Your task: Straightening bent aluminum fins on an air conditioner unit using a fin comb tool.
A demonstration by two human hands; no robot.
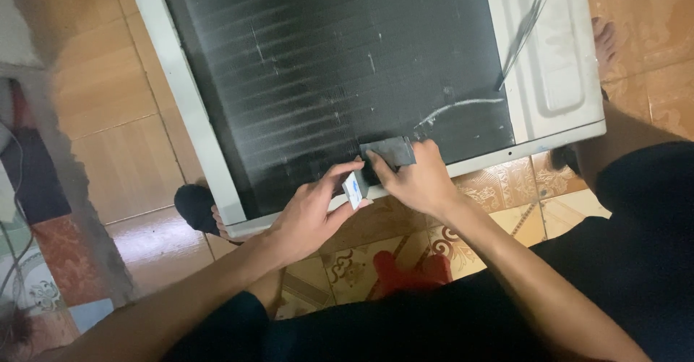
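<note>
Tiled floor [130, 167] carries a white-framed panel of dark coil fins [325, 66]. Right hand [416, 181] presses a grey flat tool [389, 151] on the fins, fingers closed on it; left hand [311, 214] pinches a small white card [353, 190].

A tiled floor [130, 152] of glossy tan ceramic squares, with patterned brown-and-cream tiles [506, 188] toward its near edge, carries a large white-framed appliance panel with a black finned grille [325, 66], lying flat across the middle and far side. A red patch [405, 272] marks the patterned tiles at the near edge. A bare foot [603, 40] rests on the floor just beside the panel's right edge.
</note>
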